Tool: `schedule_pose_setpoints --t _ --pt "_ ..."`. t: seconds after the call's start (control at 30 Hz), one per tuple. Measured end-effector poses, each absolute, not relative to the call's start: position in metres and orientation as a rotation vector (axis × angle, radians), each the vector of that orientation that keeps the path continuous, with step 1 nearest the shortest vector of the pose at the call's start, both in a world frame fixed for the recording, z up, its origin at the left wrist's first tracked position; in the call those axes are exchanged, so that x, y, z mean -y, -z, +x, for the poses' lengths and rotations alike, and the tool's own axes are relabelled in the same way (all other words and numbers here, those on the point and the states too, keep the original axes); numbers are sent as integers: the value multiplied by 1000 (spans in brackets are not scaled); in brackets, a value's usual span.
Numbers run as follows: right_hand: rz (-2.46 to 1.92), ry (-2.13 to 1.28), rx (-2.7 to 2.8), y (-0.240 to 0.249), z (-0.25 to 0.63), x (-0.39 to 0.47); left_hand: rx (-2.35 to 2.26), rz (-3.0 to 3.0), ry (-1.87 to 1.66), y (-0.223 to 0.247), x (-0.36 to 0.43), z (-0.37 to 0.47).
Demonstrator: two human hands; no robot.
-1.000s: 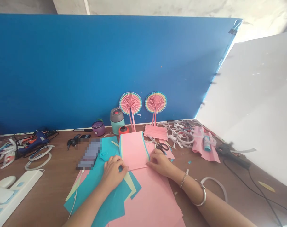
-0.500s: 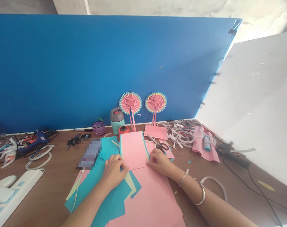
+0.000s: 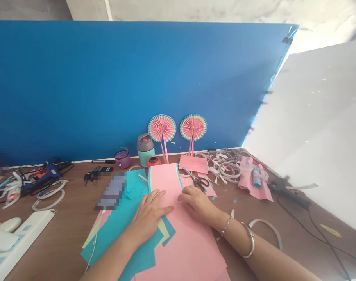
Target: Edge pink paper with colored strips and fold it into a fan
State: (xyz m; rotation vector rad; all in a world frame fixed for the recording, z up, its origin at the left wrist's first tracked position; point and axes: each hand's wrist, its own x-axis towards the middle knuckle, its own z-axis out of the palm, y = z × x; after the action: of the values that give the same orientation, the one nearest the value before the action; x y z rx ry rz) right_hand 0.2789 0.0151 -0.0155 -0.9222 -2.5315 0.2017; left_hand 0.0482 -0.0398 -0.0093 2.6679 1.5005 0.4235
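A pink paper strip [image 3: 165,180] edged with yellow and blue lies before me, its far end curving up. My left hand [image 3: 151,212] rests flat across its near left part, fingers spread and thumb pointing right. At the near right corner my right hand [image 3: 199,203] has its fingers bent together on the paper; the fingertips are partly hidden. Beneath are large pink sheets [image 3: 189,242] and blue sheets [image 3: 122,230], with a bit of yellow paper [image 3: 164,231] between. Scissors [image 3: 199,180] lie just beyond my right hand.
Two round pleated paper fans [image 3: 161,128] lean on the blue partition [image 3: 107,86]. A flask [image 3: 145,150], a purple pot [image 3: 122,159] and pleated pink paper [image 3: 194,163] stand or lie at the back. Left are a phone [image 3: 111,191] and power strip [image 3: 22,242]; right, a glue gun [image 3: 289,191].
My left hand has opened from a curled shape and spread over the paper, moving right. My right hand has slid slightly left and down along the strip's near edge.
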Motion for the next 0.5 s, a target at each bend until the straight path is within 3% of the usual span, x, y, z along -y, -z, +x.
schedule_pose_setpoints --t 0.27,0.5 --pt "-699 -35 2716 15 281 -13 -1511 2660 -445 -2 42 43" --pt "-766 -405 2501 15 288 -18 -1555 2626 -437 -3 44 33"
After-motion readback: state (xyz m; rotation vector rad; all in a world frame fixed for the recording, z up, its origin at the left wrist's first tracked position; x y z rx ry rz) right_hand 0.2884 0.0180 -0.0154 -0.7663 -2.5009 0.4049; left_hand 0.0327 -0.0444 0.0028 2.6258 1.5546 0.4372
